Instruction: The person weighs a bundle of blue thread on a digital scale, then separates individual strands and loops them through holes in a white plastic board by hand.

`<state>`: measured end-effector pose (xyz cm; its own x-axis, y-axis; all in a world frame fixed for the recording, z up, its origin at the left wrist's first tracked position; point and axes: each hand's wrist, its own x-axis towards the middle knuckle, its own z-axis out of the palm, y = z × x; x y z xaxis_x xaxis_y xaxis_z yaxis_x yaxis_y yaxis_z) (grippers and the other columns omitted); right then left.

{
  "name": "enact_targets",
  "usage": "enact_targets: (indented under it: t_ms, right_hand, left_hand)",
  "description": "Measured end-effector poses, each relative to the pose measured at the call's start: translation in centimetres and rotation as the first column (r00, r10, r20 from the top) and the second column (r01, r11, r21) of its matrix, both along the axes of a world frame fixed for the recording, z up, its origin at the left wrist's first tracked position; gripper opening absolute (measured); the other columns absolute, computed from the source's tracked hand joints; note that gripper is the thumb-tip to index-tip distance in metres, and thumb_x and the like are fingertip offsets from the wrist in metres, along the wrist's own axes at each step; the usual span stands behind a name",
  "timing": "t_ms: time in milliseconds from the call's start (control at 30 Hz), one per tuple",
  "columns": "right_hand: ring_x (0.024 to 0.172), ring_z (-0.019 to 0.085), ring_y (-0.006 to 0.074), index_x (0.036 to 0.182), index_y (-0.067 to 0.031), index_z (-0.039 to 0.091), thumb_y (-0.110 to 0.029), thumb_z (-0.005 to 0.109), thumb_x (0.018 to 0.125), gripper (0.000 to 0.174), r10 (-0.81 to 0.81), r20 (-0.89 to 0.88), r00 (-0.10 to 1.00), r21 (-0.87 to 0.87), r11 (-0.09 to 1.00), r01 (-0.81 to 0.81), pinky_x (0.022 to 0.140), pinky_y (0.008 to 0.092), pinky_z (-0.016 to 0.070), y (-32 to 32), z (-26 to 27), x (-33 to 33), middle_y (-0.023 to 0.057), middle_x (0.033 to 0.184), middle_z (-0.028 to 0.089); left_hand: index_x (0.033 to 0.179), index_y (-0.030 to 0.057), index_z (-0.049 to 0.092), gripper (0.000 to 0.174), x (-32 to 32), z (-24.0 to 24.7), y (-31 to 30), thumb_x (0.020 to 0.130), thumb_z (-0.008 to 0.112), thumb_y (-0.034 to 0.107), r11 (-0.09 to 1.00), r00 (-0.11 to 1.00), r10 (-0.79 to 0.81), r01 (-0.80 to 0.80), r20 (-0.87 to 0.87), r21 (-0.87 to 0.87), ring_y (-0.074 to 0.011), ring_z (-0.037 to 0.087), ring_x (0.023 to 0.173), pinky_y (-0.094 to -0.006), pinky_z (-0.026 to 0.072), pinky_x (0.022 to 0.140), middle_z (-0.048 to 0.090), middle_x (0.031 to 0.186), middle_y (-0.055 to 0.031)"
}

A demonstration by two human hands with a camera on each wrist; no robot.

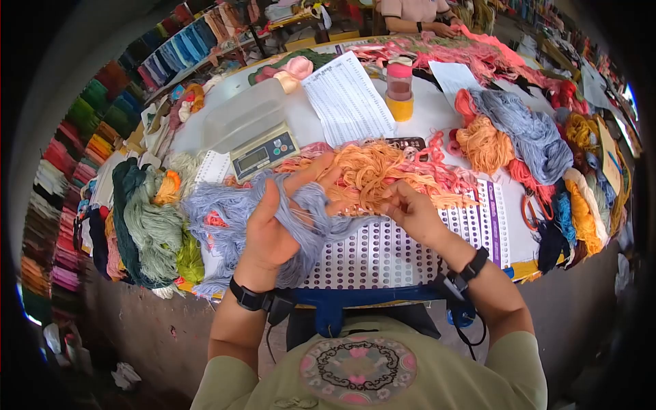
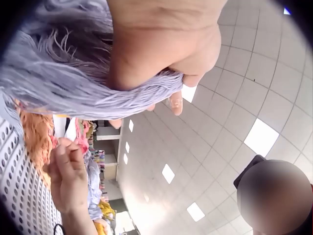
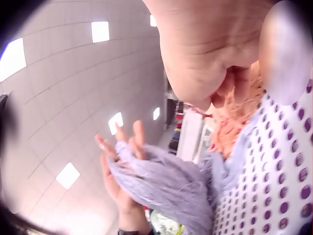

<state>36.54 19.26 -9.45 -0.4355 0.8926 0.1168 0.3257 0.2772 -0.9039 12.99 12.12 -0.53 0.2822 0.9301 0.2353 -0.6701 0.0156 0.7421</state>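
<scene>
A hank of pale lavender-blue yarn (image 1: 307, 219) drapes over my left hand (image 1: 270, 229), its strands running across the palm and between the spread fingers. In the right wrist view the fingers (image 3: 138, 131) of that hand stand mostly straight, with yarn (image 3: 161, 176) looped among them. Some blue strands trail right, over the perforated card. My right hand (image 1: 413, 215) is curled, its thumb and index fingertips together, right at the edge of the orange yarn (image 1: 369, 167). No strand shows clearly between those fingertips. More blue yarn (image 1: 212, 212) lies left of my left wrist.
A white card with rows of purple holes (image 1: 389, 256) covers the table's front. Beyond stand a digital scale (image 1: 263, 154), a printed sheet (image 1: 348, 96) and a pink-topped jar (image 1: 400, 92). Yarn piles (image 1: 147, 219) flank both sides. Another person (image 1: 417, 14) is at the far side.
</scene>
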Motion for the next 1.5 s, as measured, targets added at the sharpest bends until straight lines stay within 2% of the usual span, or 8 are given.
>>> enact_targets:
  t_ms: [367, 700, 900, 1100, 1233, 1267, 1367, 1500]
  right_hand:
    - [0.061, 0.052, 0.0061, 0.098, -0.0050, 0.060, -0.012, 0.067, 0.088, 0.013, 0.114, -0.490, 0.864, -0.021, 0.990, -0.142, 0.054, 0.0188, 0.0417, -3.4, 5.7, -4.2, 0.0000, 0.079, 0.060]
    - [0.067, 0.052, 0.0036, 0.102, -0.0106, 0.060, -0.025, 0.059, 0.095, 0.016, 0.171, -0.508, 0.844, -0.422, 0.805, -0.417, 0.056, 0.0185, 0.0405, -3.2, 6.1, -1.2, 0.0003, 0.085, 0.063]
    - [0.085, 0.058, 0.0126, 0.102, -0.0108, 0.057, -0.023, 0.052, 0.097, 0.014, -0.347, -0.822, 0.451, -0.373, 0.927, 0.035, 0.084, 0.0304, 0.0498, -1.1, 8.0, 8.5, 0.0018, 0.094, 0.061]
    - [0.053, 0.031, 0.0070, 0.072, -0.0132, 0.044, -0.017, 0.053, 0.093, 0.023, -0.379, -0.786, 0.488, -0.150, 0.883, 0.445, 0.048, 0.0205, 0.0286, 1.6, 5.9, 32.0, -0.0033, 0.065, 0.037]
    - [0.050, 0.038, 0.0089, 0.080, -0.0114, 0.052, -0.007, 0.049, 0.085, 0.007, -0.619, -0.747, 0.242, -0.052, 0.417, 0.907, 0.046, 0.0245, 0.0312, 1.2, 9.6, 35.2, -0.0007, 0.065, 0.046]
    - [0.058, 0.044, 0.0111, 0.083, -0.0100, 0.052, -0.006, 0.048, 0.085, 0.006, -0.756, -0.401, 0.518, 0.431, 0.343, 0.835, 0.052, 0.0261, 0.0370, 2.4, 8.5, 33.3, 0.0022, 0.073, 0.050]
    - [0.076, 0.053, 0.0198, 0.094, -0.0039, 0.055, -0.008, 0.050, 0.088, 0.009, -0.356, -0.145, 0.923, 0.203, 0.903, 0.379, 0.068, 0.0321, 0.0428, 3.1, 4.7, 20.5, 0.0058, 0.087, 0.058]
    - [0.081, 0.062, 0.0262, 0.095, -0.0069, 0.059, -0.009, 0.055, 0.089, 0.008, 0.012, 0.318, 0.948, 0.220, 0.972, -0.086, 0.069, 0.0359, 0.0492, 1.1, 0.5, 7.8, 0.0106, 0.089, 0.062]
  left_hand:
    - [0.147, 0.0061, 0.028, 0.083, 2.0, 0.3, 0.0, 0.089, 0.045, 0.063, 0.988, 0.928, -0.023, 0.078, -0.373, 0.132, -0.0219, 0.025, 0.141, -0.0443, 0.0380, 0.106, 0.018, 0.156, -0.0085]
    - [0.147, 0.0053, 0.027, 0.082, 1.1, 1.4, -0.1, 0.090, 0.043, 0.063, 0.985, 0.969, -0.158, 0.141, -0.193, -0.099, -0.0189, 0.056, 0.113, -0.0188, 0.0440, 0.047, 0.038, 0.146, -0.0153]
    - [0.129, 0.0012, 0.048, 0.043, -7.4, -1.7, 0.0, 0.097, 0.051, 0.029, 0.956, 0.997, 0.076, -0.082, -0.031, -0.282, -0.0152, 0.063, 0.083, -0.0172, 0.0421, 0.048, 0.063, 0.115, -0.0148]
    - [0.109, 0.0020, 0.058, 0.017, -32.8, -6.1, -1.1, 0.094, 0.053, 0.008, 0.735, 0.744, 0.651, -0.570, 0.149, -0.367, -0.0095, 0.060, 0.070, -0.0183, 0.0439, 0.045, 0.064, 0.093, -0.0082]
    - [0.107, 0.0014, 0.059, 0.016, -21.4, 0.0, -1.3, 0.093, 0.055, 0.009, 0.696, 0.685, 0.715, -0.679, 0.140, -0.232, -0.0099, 0.061, 0.071, -0.0175, 0.0441, 0.045, 0.065, 0.095, -0.0087]
    - [0.108, 0.0008, 0.059, 0.019, -18.2, 0.0, -0.1, 0.093, 0.056, 0.010, 0.826, 0.819, 0.562, -0.546, 0.117, -0.141, -0.0097, 0.061, 0.072, -0.0170, 0.0440, 0.045, 0.065, 0.096, -0.0090]
    - [0.114, -0.0010, 0.058, 0.026, -6.0, -0.8, 2.7, 0.091, 0.057, 0.011, 0.848, 0.935, 0.353, -0.335, -0.035, -0.410, -0.0076, 0.060, 0.073, -0.0153, 0.0406, 0.045, 0.065, 0.102, -0.0090]
    - [0.094, 0.0002, 0.064, 0.016, 3.6, -5.1, 5.6, 0.086, 0.062, 0.014, 0.871, 0.913, -0.146, -0.063, -0.380, -0.487, -0.0092, 0.060, 0.070, -0.0158, 0.0387, 0.045, 0.065, 0.087, -0.0066]
